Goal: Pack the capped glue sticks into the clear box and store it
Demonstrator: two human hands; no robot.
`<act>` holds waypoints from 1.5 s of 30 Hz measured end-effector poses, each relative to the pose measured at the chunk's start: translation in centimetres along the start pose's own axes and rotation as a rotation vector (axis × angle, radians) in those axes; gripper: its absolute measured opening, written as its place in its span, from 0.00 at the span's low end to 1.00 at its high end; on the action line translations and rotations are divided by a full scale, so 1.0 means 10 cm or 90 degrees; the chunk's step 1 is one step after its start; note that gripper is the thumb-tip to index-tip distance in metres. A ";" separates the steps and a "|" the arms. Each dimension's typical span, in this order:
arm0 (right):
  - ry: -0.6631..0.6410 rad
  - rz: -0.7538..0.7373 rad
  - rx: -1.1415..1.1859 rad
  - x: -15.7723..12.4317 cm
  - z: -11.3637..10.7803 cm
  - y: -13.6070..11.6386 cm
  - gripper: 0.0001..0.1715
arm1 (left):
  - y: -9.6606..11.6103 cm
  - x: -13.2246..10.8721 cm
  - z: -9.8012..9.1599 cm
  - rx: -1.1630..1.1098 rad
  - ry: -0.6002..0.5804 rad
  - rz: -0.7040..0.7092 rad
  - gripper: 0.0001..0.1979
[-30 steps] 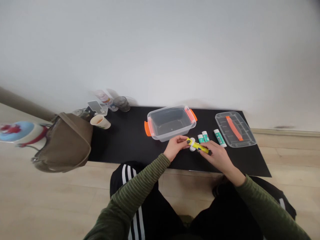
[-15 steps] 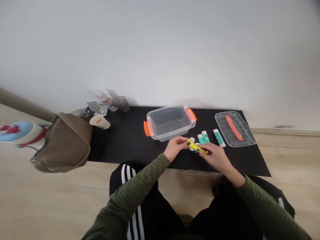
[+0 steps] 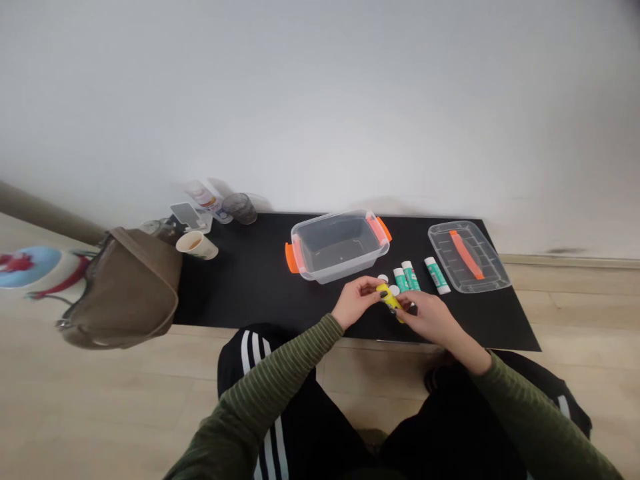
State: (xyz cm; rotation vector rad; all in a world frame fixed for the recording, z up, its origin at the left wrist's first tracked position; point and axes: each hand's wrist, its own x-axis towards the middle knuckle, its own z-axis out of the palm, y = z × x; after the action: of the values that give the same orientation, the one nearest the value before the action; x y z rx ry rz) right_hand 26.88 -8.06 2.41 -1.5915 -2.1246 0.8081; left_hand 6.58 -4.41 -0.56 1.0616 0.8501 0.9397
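A yellow glue stick (image 3: 389, 299) is pinched between both my hands above the near part of the black table (image 3: 240, 287). My left hand (image 3: 357, 299) grips its upper end, and my right hand (image 3: 425, 313) has the lower end between thumb and fingers. Just beyond them lie two green-and-white glue sticks (image 3: 406, 276) side by side, partly covered by my right hand. A third green glue stick (image 3: 437, 275) lies apart to the right. Small white round pieces (image 3: 383, 279) show behind the yellow stick; I cannot tell exactly what they are.
Behind my hands stands an open clear plastic box (image 3: 325, 273) with orange latches. Its clear lid (image 3: 483, 250) with an orange handle lies at the right. At the left are a paper cup (image 3: 203, 249), a dark glass (image 3: 240, 209), a spray can (image 3: 207, 200) and a brown bag (image 3: 125, 287).
The yellow glue stick has turned steeper in my hands, with its lower end now nearer to me. My left hand has shifted slightly right; the view has moved a little.
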 end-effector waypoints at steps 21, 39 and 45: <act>-0.052 0.391 -0.370 0.29 -0.26 0.41 0.23 | -0.27 0.02 0.02 0.837 -0.053 0.216 0.13; 0.011 0.393 -0.341 0.31 -0.33 0.50 0.20 | -0.23 0.01 0.01 0.864 -0.072 0.194 0.10; 0.083 0.367 -0.367 0.32 -0.38 0.65 0.21 | -0.19 -0.01 0.02 0.849 -0.057 0.178 0.10</act>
State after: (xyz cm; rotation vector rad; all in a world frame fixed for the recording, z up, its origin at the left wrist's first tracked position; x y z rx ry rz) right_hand 33.04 -2.80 1.08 -2.5413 -1.9139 0.2129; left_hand 7.16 -4.94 -2.30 2.3812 1.2945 0.4455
